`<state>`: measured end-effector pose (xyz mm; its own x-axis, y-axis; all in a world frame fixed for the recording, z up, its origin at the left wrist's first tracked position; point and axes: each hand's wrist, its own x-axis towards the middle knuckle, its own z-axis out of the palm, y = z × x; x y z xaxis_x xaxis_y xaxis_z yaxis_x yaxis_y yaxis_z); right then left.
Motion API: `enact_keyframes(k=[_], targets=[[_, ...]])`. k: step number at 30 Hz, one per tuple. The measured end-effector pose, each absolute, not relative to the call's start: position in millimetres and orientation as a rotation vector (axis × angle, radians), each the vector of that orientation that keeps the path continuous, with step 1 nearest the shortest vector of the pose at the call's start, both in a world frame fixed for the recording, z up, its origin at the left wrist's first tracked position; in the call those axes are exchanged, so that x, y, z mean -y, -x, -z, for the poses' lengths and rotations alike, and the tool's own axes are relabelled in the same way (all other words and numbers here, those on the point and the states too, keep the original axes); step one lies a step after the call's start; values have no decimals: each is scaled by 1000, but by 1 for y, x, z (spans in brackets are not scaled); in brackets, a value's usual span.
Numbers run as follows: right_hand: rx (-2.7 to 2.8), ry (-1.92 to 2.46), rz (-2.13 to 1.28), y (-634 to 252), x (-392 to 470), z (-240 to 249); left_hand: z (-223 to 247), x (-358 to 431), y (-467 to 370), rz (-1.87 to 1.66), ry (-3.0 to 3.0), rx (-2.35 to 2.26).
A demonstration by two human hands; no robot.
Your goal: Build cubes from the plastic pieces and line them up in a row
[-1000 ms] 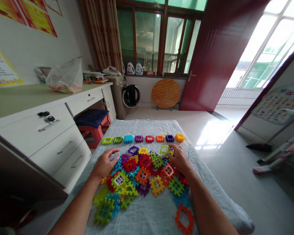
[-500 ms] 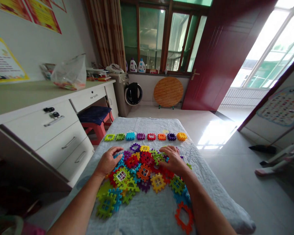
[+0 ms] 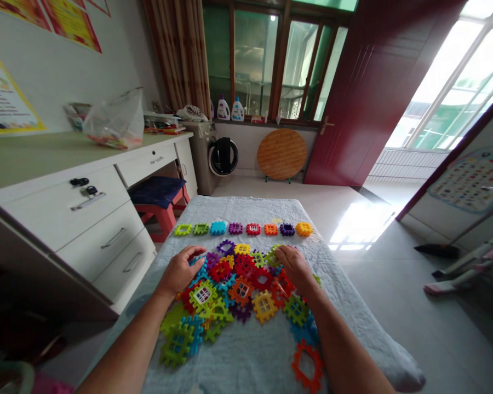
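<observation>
A heap of colourful plastic interlocking window blocks lies on the cloth-covered table between my hands. My left hand rests at the heap's left edge beside a blue block, thumb and fingers apart. At the heap's right, my right hand has its fingers closed on the edge of a green block, partly covered by the fingertips. Behind the heap runs a row of blocks sorted by colour, from a lime block at left to a yellow stack at right.
The grey-blue cloth covers the table. An orange block lies apart near my right forearm. To the left stand a white desk and a red stool with a dark cushion. A round wooden tabletop leans behind.
My right hand has shifted slightly, its fingers now closer together with a green block at the fingertips, uncovering red blocks below. My left hand stays in place.
</observation>
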<state>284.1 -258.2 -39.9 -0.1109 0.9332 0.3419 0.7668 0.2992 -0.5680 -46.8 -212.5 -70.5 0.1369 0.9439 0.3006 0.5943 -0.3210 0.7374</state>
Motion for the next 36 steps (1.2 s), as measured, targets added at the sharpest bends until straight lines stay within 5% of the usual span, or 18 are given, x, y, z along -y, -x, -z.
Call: enact_keyframes(k=[9, 24, 36], targets=[[1996, 1557, -88, -277, 255, 46, 67, 214, 46, -1038, -1943, -1490], [2279, 1466, -235, -254, 247, 48, 64, 217, 44, -1062, -1933, -1498], [1563, 1380, -457, -279, 235, 53, 62, 218, 44, -1063, -1935, -1488]])
